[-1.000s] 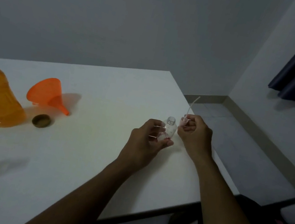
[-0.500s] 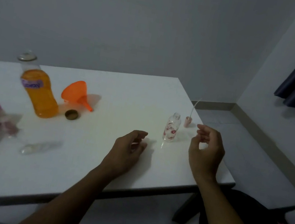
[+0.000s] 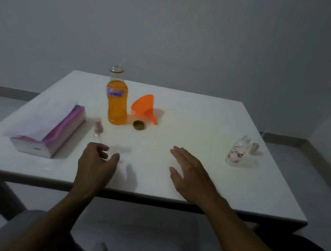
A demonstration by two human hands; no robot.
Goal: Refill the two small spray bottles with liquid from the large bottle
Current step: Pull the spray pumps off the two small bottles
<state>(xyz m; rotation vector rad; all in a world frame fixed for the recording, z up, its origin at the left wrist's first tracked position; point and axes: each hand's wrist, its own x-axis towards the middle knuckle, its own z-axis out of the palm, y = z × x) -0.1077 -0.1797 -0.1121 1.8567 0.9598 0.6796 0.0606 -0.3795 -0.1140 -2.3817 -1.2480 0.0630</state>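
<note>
The white tabletop (image 3: 192, 130) carries everything, and a pink-and-white pack (image 3: 58, 133) lies along its left side. Behind the middle stands the large bottle (image 3: 117, 99) of orange liquid, upright and uncapped, with its brown cap (image 3: 139, 125) just beside its base and the orange funnel (image 3: 144, 107) on its side to the right. Far right, the flowered spray bottle (image 3: 236, 153) stands open-necked, its pink sprayer head (image 3: 253, 148) just beside it. The second spray bottle (image 3: 116, 150), clear and hard to make out, lies flat near the middle-left, its long axis running roughly left to right; a small pink sprayer head (image 3: 98, 126) stands a little beyond it. The left hand (image 3: 97, 162) sits right at this lying bottle, fingers curled and thumb apart around its near end, but blur hides whether the hand has closed on it. The right hand (image 3: 191, 173) hovers flat and open, holding nothing, well apart from both small bottles. The lying bottle is just ahead of the left hand, so that hand is likely the one to lift it.
</note>
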